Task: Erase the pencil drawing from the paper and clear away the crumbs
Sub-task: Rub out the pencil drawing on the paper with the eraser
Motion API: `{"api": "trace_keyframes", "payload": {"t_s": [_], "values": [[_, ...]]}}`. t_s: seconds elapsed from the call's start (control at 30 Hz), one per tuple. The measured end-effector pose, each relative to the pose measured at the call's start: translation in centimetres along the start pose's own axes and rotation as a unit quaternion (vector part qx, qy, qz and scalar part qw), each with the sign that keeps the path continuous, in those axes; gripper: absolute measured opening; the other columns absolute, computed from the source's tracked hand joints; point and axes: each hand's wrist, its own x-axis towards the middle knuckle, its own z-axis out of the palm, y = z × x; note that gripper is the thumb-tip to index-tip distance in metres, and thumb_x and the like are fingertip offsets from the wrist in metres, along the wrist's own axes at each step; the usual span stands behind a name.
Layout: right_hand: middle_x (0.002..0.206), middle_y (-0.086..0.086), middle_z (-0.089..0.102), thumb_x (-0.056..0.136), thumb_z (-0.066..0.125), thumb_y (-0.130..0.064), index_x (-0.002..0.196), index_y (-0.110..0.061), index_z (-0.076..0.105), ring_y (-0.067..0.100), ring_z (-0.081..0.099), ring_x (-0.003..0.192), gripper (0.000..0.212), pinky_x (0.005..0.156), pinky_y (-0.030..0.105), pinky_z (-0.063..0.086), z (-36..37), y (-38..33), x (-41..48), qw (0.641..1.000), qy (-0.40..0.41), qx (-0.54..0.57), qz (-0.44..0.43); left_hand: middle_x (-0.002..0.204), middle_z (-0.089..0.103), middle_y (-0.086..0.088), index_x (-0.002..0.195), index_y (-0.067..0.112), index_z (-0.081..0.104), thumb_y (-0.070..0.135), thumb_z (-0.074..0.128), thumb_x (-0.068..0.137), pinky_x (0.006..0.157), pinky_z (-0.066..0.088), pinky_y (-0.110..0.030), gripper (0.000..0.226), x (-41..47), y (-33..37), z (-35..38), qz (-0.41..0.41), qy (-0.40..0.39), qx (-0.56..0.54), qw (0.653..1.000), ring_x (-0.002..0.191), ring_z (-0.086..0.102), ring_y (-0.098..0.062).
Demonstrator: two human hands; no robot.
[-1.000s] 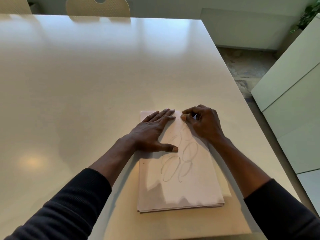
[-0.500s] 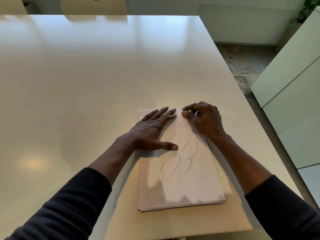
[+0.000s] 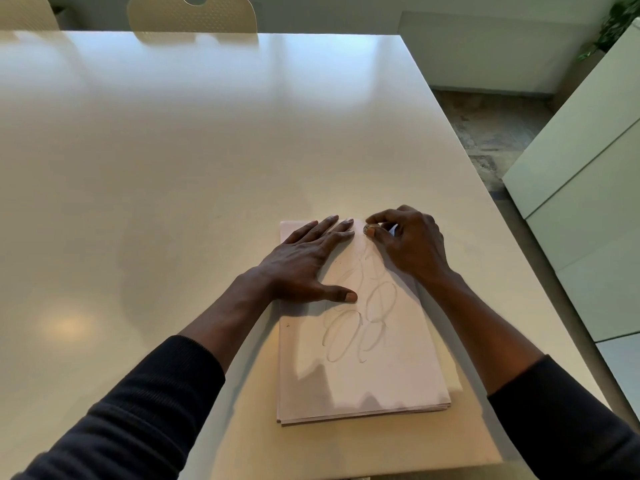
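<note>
A thin stack of white paper (image 3: 374,379) lies near the table's front right. Looping pencil ovals (image 3: 360,320) cover the middle of the top sheet; the lines near the far edge look fainter. My left hand (image 3: 304,268) lies flat on the paper's far left part, fingers straight, thumb stretched toward the drawing. My right hand (image 3: 410,244) is at the paper's far edge, fingers curled, pinching a small eraser (image 3: 367,230) whose tip touches the sheet. Most of the eraser is hidden by the fingers.
The pale table (image 3: 173,168) stretches far to the left and back. Its right edge runs close beside the paper. Two chair backs (image 3: 192,13) stand at the far side. White cabinets (image 3: 588,202) stand to the right across a strip of floor.
My right hand with the eraser has shifted slightly toward the paper's far edge. My left hand stays flat in the same place. The camera has tilted a little.
</note>
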Motion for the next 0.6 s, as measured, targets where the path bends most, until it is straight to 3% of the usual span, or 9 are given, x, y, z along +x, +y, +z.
{"api": "trace_keyframes", "payload": {"t_s": [0.13, 0.3, 0.5, 0.6], "values": [[0.103, -0.004, 0.073, 0.096, 0.078, -0.040, 0.111, -0.033, 0.082, 0.012, 0.066, 0.087, 0.017, 0.074, 0.030, 0.048, 0.0, -0.2, 0.2, 1.000, 0.008, 0.000, 0.002, 0.176, -0.013, 0.022, 0.171, 0.031, 0.005, 0.090, 0.061, 0.078, 0.133, -0.010, -0.034, 0.123, 0.1, -0.2, 0.1, 0.003, 0.002, 0.001, 1.000, 0.158, -0.024, 0.005], [0.104, -0.003, 0.073, 0.098, 0.076, -0.039, 0.113, -0.032, 0.082, 0.012, 0.067, 0.089, 0.018, 0.077, 0.035, 0.056, 0.0, -0.8, 0.8, 1.000, -0.002, -0.001, 0.005, 0.177, -0.012, 0.021, 0.171, 0.031, 0.006, 0.090, 0.061, 0.078, 0.134, -0.008, -0.037, 0.122, 0.2, -0.2, 0.2, 0.006, 0.002, 0.002, 1.000, 0.158, -0.023, 0.003], [0.100, -0.008, 0.073, 0.095, 0.080, -0.038, 0.110, -0.033, 0.083, 0.010, 0.066, 0.084, 0.016, 0.067, 0.026, 0.047, -0.3, -0.6, -2.6, 1.000, -0.003, -0.005, -0.016, 0.176, -0.015, 0.022, 0.171, 0.030, 0.005, 0.089, 0.060, 0.078, 0.133, -0.009, -0.036, 0.123, 0.3, -0.2, 0.2, 0.006, -0.002, 0.006, 1.000, 0.157, -0.025, 0.005], [0.101, -0.008, 0.074, 0.095, 0.080, -0.039, 0.109, -0.034, 0.083, 0.010, 0.067, 0.085, 0.016, 0.070, 0.029, 0.050, -0.3, -0.7, -2.1, 1.000, 0.008, 0.002, -0.004, 0.176, -0.015, 0.022, 0.171, 0.031, 0.005, 0.087, 0.064, 0.080, 0.133, -0.009, -0.036, 0.122, 0.3, -0.3, 0.2, 0.006, -0.002, 0.004, 1.000, 0.157, -0.025, 0.004]]}}
